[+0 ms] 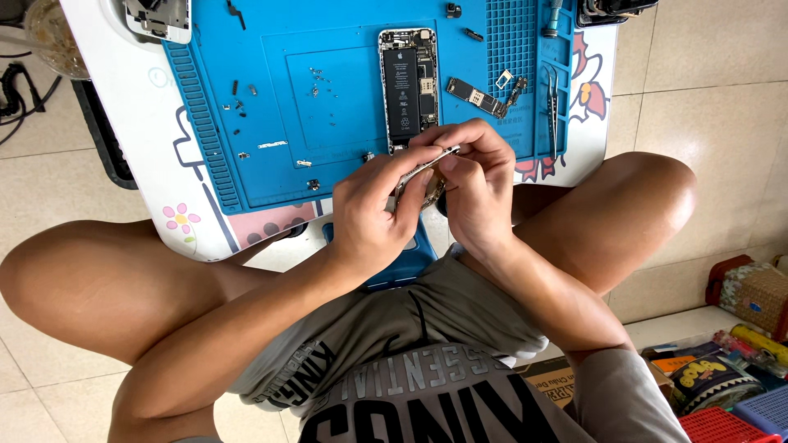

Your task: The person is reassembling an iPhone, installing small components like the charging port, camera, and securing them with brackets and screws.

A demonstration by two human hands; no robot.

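Both hands meet just over the near edge of the surface; the left hand (373,209) cups a thin metal phone part (423,172) from below, the right hand (472,176) pinches its top end with fingertips, so the part sits right between them; just beyond lies the opened phone (408,86) on the blue mat (246,123); a small circuit board (476,97) and tweezers (554,107) sit farther right.
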